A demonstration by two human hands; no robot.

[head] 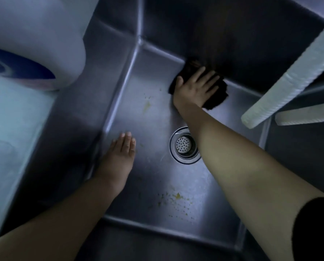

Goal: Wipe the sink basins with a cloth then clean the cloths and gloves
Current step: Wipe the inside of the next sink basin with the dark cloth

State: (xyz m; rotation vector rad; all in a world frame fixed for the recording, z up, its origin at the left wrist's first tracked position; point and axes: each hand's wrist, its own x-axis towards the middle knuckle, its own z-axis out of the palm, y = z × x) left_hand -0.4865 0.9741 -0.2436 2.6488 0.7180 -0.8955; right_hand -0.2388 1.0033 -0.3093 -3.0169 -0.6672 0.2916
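Upper left: large white rounded container (35,34) with a dark blue band, blurred; cannot tell what it is. It stands at the metal ledge beside the basin.
Left edge: pale bluish flat surface (12,129), out of focus.
Upper right: two white ribbed strips. Long strip (297,72) runs diagonally from the top right corner downward. Short strip (306,114) lies just below it, nearly level. Material of both unclear.

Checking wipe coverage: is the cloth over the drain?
No. The dark cloth lies under the right hand at the basin's far wall, well apart from the drain.
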